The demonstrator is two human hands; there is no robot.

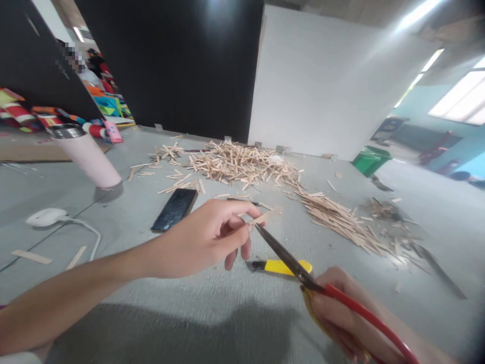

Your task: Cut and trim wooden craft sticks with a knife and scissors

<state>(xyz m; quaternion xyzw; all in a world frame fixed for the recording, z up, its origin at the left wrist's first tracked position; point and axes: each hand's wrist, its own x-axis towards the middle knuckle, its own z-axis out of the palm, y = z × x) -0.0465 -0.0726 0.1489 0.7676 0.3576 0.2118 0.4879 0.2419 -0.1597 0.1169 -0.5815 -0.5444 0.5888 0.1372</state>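
Between the thumb and fingers of my left hand is a thin wooden stick, its free end pointing right. My right hand grips red-handled scissors; their dark blades look closed or nearly so, with the tips right by the stick near my left fingertips. Whether the tips touch the stick I cannot tell. Something yellowish shows under my right fingers, partly hidden. Below the blades a yellow utility knife lies on the grey table. A black phone lies just beyond my left wrist.
A loose heap of wooden sticks lies before the upright panels, with a stacked row of sticks to its right. A pink tumbler and a white charger with cable are left. A metal blade lies far right.
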